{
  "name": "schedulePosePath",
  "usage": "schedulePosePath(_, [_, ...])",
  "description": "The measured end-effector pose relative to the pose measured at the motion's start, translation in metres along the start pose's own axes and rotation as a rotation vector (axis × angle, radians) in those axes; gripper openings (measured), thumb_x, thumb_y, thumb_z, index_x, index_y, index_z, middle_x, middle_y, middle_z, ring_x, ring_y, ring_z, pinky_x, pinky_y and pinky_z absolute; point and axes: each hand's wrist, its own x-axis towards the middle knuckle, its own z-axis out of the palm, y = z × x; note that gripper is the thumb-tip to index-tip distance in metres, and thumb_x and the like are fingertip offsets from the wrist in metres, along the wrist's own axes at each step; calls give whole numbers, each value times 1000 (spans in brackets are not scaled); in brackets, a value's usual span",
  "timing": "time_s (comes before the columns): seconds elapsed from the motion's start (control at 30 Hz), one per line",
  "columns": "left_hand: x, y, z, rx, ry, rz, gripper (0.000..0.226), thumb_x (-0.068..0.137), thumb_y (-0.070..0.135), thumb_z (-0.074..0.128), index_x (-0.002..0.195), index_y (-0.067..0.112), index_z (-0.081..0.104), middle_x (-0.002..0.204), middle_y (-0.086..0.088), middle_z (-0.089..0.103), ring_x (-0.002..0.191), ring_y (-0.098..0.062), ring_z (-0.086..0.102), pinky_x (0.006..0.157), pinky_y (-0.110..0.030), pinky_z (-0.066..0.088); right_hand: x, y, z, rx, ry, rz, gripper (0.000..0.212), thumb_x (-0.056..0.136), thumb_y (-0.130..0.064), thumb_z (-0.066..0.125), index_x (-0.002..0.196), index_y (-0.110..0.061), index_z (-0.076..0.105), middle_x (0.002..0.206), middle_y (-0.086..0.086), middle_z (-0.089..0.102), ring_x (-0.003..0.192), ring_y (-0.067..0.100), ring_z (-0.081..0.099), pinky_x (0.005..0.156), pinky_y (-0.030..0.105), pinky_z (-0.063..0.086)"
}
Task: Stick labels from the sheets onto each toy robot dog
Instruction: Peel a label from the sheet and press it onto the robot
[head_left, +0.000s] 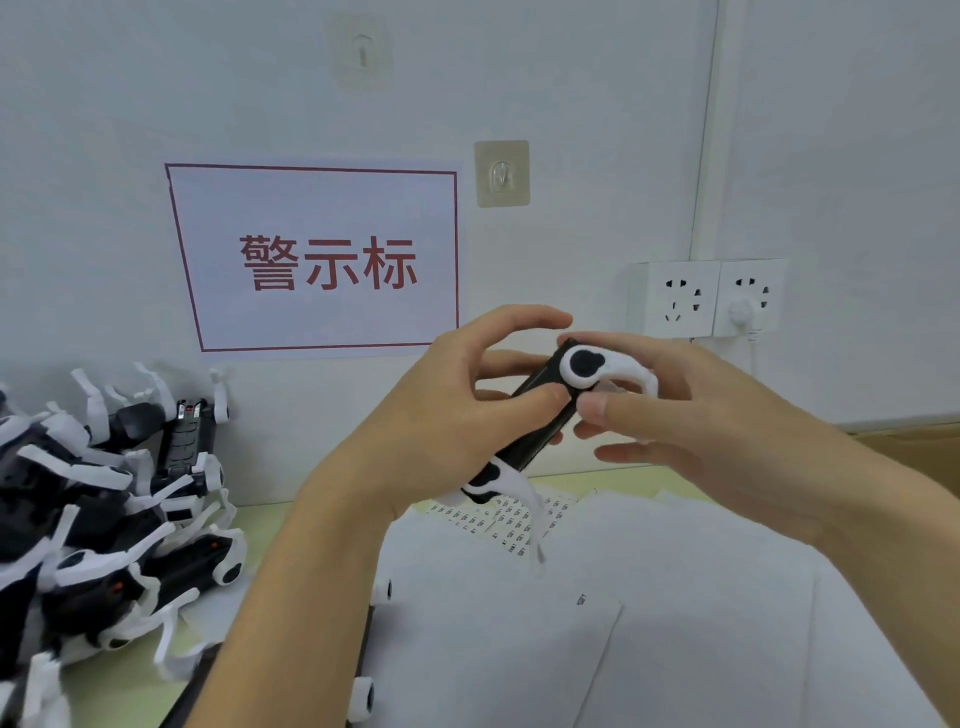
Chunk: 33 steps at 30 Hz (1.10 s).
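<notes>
I hold one black-and-white toy robot dog up in front of the wall, its body slanting from upper right to lower left. My left hand grips the black body, thumb pressed on its upper side. My right hand holds the upper end by the white leg, thumb tip against the body. A white leg dangles below. Under the hands lies a label sheet with rows of small printed labels, partly covered by blank white sheets.
A pile of several toy robot dogs fills the table's left side against the wall. Another dog lies partly hidden under my left forearm. A red-framed sign and two wall sockets are behind.
</notes>
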Motion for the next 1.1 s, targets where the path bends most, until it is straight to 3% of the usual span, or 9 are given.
schedulePosePath(0.1, [0,-3,2,56,-16,-33,45,88,27,72,126,45,57,116,10,73,91,-19,76,87,-44,60,2,4,3,-2,62,66,48,74,-63,74,117,-42,67,107,-13,74,97,9,71,91,36,55])
schedulePosePath(0.17, [1,-7,4,71,-23,-73,45,86,30,71,126,46,55,117,11,71,92,-17,75,89,-45,60,2,6,4,18,68,95,49,71,-59,67,114,-37,70,107,-11,75,98,9,72,91,34,54])
schedulePosePath(0.33, [4,-16,7,174,-21,-234,42,87,49,70,126,43,56,109,15,71,90,-5,73,90,-42,59,4,10,8,47,209,110,62,67,-47,75,126,-33,60,119,-10,69,105,6,69,93,36,56])
schedulePosePath(0.47, [4,-16,9,122,-54,-223,38,80,49,65,114,32,68,99,7,77,95,-14,74,98,-46,55,5,12,11,131,230,98,65,65,-46,75,127,-31,61,124,-6,66,105,7,69,96,39,55])
schedulePosePath(0.67, [3,-19,4,126,-52,-192,35,86,39,77,116,39,61,95,7,77,86,-14,75,88,-39,59,5,13,12,166,192,97,70,57,-49,76,123,-32,63,126,-4,66,107,7,68,96,38,54])
schedulePosePath(0.8, [4,-19,7,148,-38,-209,33,87,37,74,118,36,61,92,13,77,83,-6,74,79,-29,59,7,16,10,102,161,119,60,66,-43,86,121,-34,63,115,-10,72,105,6,68,93,36,52])
schedulePosePath(0.9, [5,-19,8,186,-54,-233,36,87,35,76,120,33,61,94,12,77,85,-8,74,82,-38,61,8,19,3,6,134,130,56,67,-45,72,122,-37,63,113,-13,72,104,5,68,96,36,49])
schedulePosePath(1.0, [6,-20,10,262,-105,-264,40,83,32,80,120,30,62,95,11,77,84,-10,74,87,-44,60,3,19,-4,-194,28,164,62,67,-50,77,126,-45,60,117,-20,68,102,-1,66,97,29,46])
schedulePosePath(1.1, [7,-23,15,322,-169,-289,31,81,31,80,110,27,70,92,10,77,88,-12,74,90,-45,58,-1,20,-15,-332,-47,189,47,73,-49,82,118,-44,68,107,-28,70,105,-3,66,102,30,43])
